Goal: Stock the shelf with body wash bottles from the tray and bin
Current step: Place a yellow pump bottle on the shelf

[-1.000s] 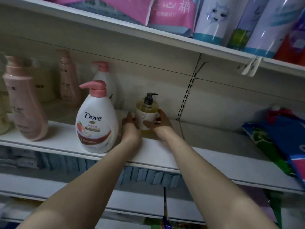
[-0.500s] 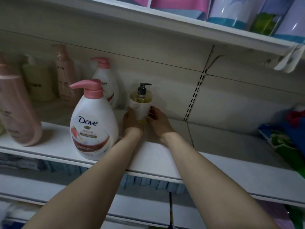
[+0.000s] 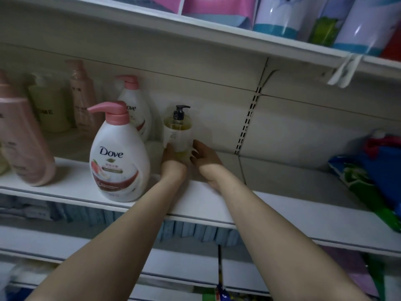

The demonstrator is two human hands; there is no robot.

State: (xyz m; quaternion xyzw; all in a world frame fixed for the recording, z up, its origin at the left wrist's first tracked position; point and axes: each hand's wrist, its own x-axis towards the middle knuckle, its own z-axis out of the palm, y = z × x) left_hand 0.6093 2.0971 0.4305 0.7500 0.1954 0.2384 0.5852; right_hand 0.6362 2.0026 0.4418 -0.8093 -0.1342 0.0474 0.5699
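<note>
A small clear bottle of yellow body wash [image 3: 177,131] with a black pump stands upright far back on the white shelf [image 3: 282,205], right of the two Dove bottles. My left hand [image 3: 172,159] holds its lower left side, fingers wrapped at the base. My right hand [image 3: 205,156] lies just right of the bottle, its fingers loose and barely at the bottle's edge. A large white Dove bottle [image 3: 119,157] with a pink pump stands at the shelf's front, left of my left wrist. No tray or bin is in view.
A second Dove bottle [image 3: 135,109] stands behind the first. Pink and pale yellow bottles [image 3: 23,144] fill the shelf's left part. Colourful soft packs [image 3: 373,170] lie at the right end. The upper shelf [image 3: 217,29] hangs low overhead with packaged goods.
The small bottle has gone further back toward the shelf wall. My right hand has loosened from its side, while my left hand stays at its base.
</note>
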